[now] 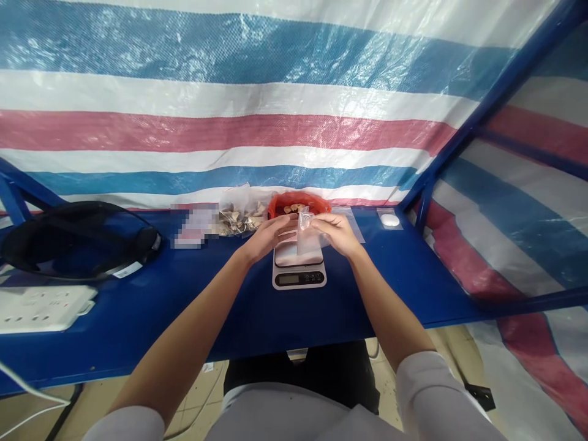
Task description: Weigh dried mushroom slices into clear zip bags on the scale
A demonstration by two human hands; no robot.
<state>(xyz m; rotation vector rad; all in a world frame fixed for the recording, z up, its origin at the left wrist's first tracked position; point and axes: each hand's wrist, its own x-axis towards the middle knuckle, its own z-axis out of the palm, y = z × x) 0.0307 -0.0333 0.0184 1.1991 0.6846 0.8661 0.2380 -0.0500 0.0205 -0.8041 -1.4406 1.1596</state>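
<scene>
A small clear plastic bag (304,236) hangs over the kitchen scale (299,279), pinched at its upper right between the thumb and fingers of my right hand (339,233). To the left of the bag, my left hand (271,236) has its fingers stretched out, with nothing visible in its grasp. The scale is white, with a dark display strip at the front. Just behind the hands sits a red plastic bag (301,199) with pale dried slices (294,209) in it. My hands and the clear bag hide part of the scale's plate.
Clear bags of dried pieces (241,217) lie left of the red bag on the blue table (239,312). Further left are a black headset (78,239) and a white power strip (43,309). A flat clear bag (354,225) and a white oval item (390,220) lie right.
</scene>
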